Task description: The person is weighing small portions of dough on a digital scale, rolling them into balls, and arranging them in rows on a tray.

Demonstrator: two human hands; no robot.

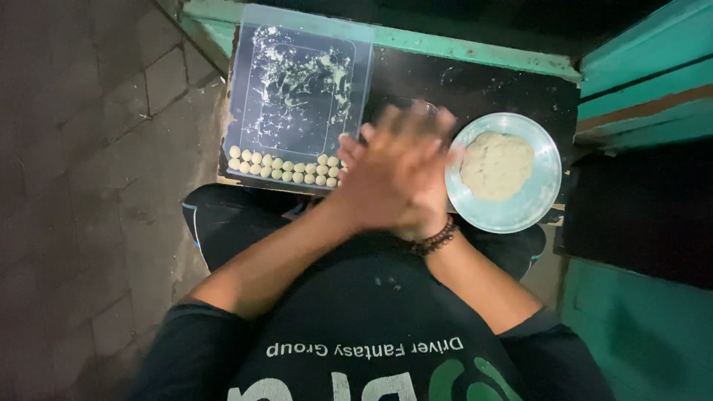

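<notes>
The left hand lies flat over the right hand, palms pressed together and blurred; whether dough sits between them cannot be told. Just right, a metal plate holds a roundish dough lump with no clear long axis. Left, small dough balls line the near edge of a floury plastic tray, rows running left to right.

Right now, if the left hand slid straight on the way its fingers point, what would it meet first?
Probably the round metal plate holding the pale dough lump; the left hand lies blurred over the right hand, so depth is unclear.
</notes>
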